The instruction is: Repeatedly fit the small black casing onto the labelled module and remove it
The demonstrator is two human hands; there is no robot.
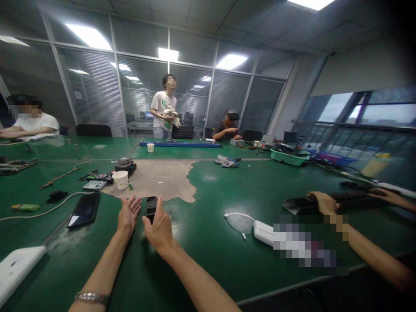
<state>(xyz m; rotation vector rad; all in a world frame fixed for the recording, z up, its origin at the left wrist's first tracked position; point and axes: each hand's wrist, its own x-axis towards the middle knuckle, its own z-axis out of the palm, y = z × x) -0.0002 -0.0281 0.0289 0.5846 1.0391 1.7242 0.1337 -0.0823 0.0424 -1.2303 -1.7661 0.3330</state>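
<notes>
The green table [208,277] is the work surface. Its smooth, glossy top offers little friction, so a knocked part could slide.

The brown patch [165,177] lies beyond the hands and has a ragged edge. If that edge is raised, a part pushed across it could catch; the height cannot be judged.

The right hand [161,229] grasps the black block between thumb and index finger. The grip appears light; a slip could drop or tip the block. The left hand [129,214] is released, palm up with fingers spread, beside the block and giving it no support.

The phone [84,210] lies face up, left of the left hand. A wide sweep of that arm could strike it.

The paper cup [120,180] stands close to a silver part [94,185]. If it contains liquid, a bump could wet the parts; its contents cannot be seen.

The black block [151,207] is near the brown patch's lower edge. Contact with the table cannot be confirmed.

Markings: the standing person's shirt [158,104] carries illegible green print. No brand or label is readable.
</notes>
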